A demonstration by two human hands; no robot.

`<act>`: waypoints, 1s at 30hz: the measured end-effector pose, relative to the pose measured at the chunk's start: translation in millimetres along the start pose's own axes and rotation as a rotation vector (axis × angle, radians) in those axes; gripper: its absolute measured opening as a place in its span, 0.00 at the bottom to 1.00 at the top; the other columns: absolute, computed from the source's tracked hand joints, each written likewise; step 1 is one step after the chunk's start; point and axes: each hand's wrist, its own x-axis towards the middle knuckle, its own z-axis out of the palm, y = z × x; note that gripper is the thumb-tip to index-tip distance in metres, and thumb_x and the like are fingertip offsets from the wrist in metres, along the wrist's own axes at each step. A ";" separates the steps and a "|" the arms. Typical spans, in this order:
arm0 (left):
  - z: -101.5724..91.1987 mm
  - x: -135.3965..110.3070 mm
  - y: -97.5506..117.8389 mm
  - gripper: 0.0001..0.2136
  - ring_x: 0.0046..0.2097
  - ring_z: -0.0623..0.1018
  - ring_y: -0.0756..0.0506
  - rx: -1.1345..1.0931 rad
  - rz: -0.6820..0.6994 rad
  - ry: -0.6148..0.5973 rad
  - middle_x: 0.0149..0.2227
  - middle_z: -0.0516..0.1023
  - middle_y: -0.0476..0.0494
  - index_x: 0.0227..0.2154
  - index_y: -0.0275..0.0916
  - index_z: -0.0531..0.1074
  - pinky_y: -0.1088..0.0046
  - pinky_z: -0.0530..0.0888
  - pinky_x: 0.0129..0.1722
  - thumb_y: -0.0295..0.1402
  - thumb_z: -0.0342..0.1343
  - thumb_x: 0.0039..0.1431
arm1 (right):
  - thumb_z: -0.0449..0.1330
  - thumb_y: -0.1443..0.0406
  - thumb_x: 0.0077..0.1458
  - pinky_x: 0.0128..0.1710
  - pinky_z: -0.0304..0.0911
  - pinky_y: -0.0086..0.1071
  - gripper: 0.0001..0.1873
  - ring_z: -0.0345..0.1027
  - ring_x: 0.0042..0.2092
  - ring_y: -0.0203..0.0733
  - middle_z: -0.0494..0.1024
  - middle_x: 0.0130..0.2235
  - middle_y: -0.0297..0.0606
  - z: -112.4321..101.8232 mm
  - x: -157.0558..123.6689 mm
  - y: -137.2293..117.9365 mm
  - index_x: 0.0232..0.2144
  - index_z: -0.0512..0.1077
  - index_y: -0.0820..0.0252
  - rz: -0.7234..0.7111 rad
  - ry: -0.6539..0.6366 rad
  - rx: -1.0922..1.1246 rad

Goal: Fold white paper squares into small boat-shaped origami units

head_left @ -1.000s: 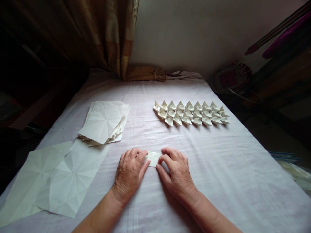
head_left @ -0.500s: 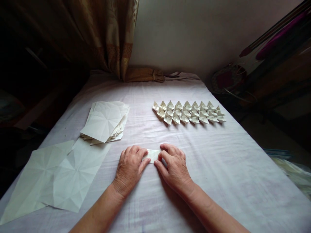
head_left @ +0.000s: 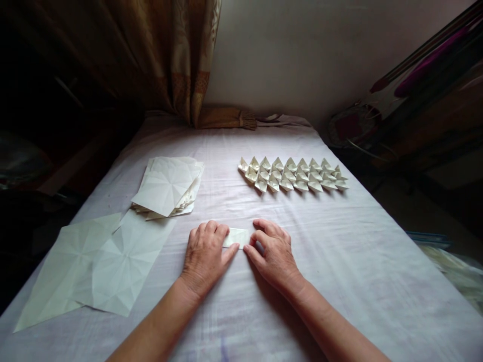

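Note:
A small folded piece of white paper [head_left: 237,237] lies flat on the sheet between my two hands. Over its left end rests my left hand [head_left: 207,251], the thumb along the near edge and the fingers covering the corner. My right hand [head_left: 274,251] is at the other end, thumb and index finger bent together against the right edge. Farther off to the right, several folded paper boats [head_left: 289,177] stand in three close rows with their points up. To the left is a stack of creased paper sheets [head_left: 162,186].
Two loose creased sheets [head_left: 123,264] overlap at the front left, one reaching towards the stack. The pale bedsheet [head_left: 358,281] has shallow wrinkles. A gold curtain [head_left: 184,75] hangs at the back, beside a fringed brown cloth [head_left: 226,118]. Plastic bags [head_left: 449,261] lie beyond the right edge.
My right hand's fingers have drawn back slightly from the top of the folded paper to its right edge. The left thumb reaches a little farther right. The view has shifted slightly.

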 end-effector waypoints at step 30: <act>10.5 -19.7 -1.6 0.25 0.66 0.61 0.39 -0.034 0.407 -0.085 0.63 0.67 0.44 0.62 0.44 0.61 0.52 0.49 0.65 0.45 0.49 0.65 | 0.62 0.63 0.55 0.56 0.52 0.50 0.06 0.63 0.57 0.51 0.74 0.53 0.43 1.8 -2.6 2.9 0.27 0.71 0.56 -0.034 0.045 0.041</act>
